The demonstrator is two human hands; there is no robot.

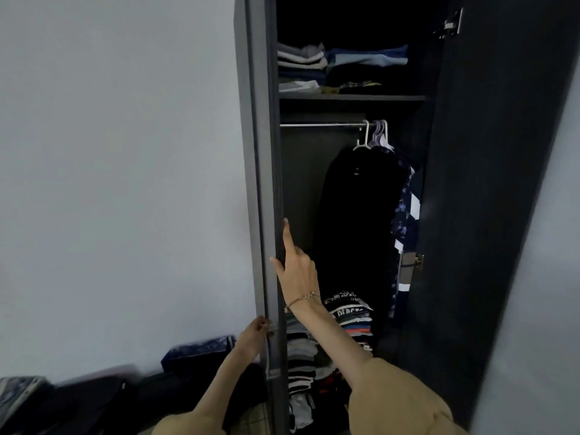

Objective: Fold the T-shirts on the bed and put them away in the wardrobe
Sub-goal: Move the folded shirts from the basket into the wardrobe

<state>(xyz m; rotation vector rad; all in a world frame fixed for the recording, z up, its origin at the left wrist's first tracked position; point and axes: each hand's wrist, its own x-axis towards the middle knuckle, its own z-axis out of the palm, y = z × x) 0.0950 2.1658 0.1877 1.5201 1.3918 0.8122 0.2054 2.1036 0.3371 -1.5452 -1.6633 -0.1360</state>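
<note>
Head view: left hand (254, 332) grips dark grey wardrobe door's (266, 183) handle, right hand (296, 265) fingers straight on its edge; door rigid, likely swings lightly from the handle.

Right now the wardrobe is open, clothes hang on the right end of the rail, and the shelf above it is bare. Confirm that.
Not quite: the shelf above the rail is not bare; folded clothes are stacked on it, as the head view shows. The wardrobe is open, and hanging clothes sit at the rail's right end.
</note>
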